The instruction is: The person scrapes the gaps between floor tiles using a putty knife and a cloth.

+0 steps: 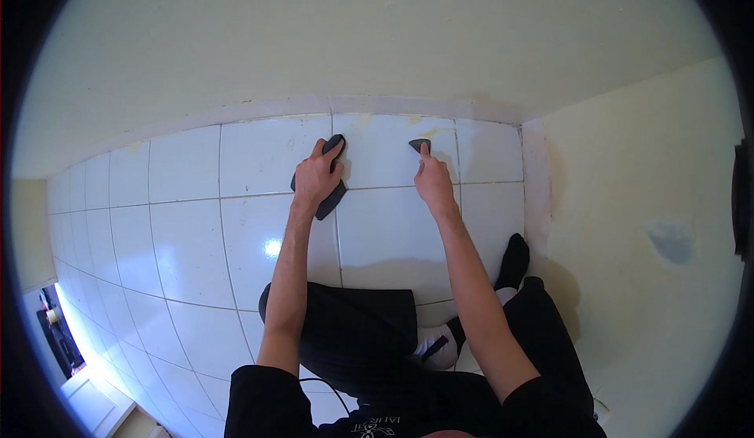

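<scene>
My left hand (316, 175) presses flat on a dark grey cloth (333, 200) that lies on the white floor tiles (393, 234), near the base of the wall. My right hand (432, 179) holds a small dark wedge-shaped scraper (419, 145) with its fingertips, its tip against the tile close to the skirting. Yellowish marks show on the tile beside the scraper. Both forearms reach forward from the lower edge. My legs in dark trousers are folded under me on the floor.
A pale yellow wall (353, 37) runs along the far side and a second wall (644, 226) closes the corner on the right, with a grey patch (672, 241) on it. My foot in a black sock (514, 259) rests by the right wall. Tiled floor stretches left.
</scene>
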The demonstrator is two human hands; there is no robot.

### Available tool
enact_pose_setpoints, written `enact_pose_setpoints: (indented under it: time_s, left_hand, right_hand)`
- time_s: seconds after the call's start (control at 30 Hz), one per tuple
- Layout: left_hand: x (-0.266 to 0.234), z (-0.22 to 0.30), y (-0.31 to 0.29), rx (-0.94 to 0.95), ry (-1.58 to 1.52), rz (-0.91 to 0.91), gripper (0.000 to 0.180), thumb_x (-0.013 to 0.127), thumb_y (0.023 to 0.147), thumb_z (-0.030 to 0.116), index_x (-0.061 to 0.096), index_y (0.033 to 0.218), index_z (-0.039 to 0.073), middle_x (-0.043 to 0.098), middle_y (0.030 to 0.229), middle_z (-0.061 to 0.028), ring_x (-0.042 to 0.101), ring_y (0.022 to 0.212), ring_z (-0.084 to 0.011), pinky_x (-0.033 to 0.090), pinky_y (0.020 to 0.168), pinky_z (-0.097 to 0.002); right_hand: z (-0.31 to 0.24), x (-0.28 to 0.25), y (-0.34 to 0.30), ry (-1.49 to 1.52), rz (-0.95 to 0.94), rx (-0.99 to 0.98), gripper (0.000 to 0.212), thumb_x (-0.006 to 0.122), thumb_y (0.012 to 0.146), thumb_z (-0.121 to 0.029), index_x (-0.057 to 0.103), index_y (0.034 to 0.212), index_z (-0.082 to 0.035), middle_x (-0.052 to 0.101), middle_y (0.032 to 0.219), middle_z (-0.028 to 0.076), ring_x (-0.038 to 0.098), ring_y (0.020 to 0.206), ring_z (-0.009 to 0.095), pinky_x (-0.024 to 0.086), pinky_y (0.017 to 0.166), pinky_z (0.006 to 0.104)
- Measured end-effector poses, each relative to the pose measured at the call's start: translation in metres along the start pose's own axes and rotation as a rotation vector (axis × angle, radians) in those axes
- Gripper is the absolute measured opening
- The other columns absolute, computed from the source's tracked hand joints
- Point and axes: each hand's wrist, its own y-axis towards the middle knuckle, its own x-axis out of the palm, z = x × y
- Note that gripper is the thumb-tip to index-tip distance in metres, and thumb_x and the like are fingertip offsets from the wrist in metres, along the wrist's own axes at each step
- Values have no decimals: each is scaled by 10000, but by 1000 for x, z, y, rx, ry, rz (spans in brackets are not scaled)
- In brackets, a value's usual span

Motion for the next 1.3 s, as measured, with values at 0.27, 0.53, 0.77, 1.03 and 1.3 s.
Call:
enact_pose_setpoints:
  time_s: [0.27,0.53,0.77,1.03,1.3]
  left_hand:
    - [-1,-1,-1,0,3,-19,453,619,840,149,670,1290,157,608,1160,-133,690,765,-351,574,708,-462]
    - [-1,-1,-1,7,8,-13,455,620,840,156,668,1293,158,606,1173,-135,689,765,-356,573,711,-466]
    - [2,-2,-1,10,19,-6,453,619,837,148,669,1287,157,610,1173,-135,688,762,-353,573,707,-460]
    - [-1,1,0,16,25,-8,462,629,829,144,668,1289,155,611,1156,-131,688,776,-348,572,707,-458]
    - [-2,4,1,11,22,-10,461,631,825,140,669,1284,149,608,1158,-142,684,776,-357,571,711,-461]
  right_hand:
    - [-7,-3,2,10,-24,49,533,531,915,-24,477,1444,24,706,930,260,696,888,414,570,787,509]
    - [1,-4,5,33,-17,33,518,526,936,-44,479,1450,2,702,906,260,691,857,426,566,771,514]
    - [0,-4,4,17,-22,58,495,516,955,-62,485,1444,5,697,887,265,688,860,432,563,777,517]
    - [1,-7,5,60,-1,52,501,519,937,-44,495,1435,12,692,880,287,689,845,437,560,769,530]
    - [1,-10,12,25,-11,30,510,519,936,-51,486,1441,5,692,900,275,693,883,422,566,782,526]
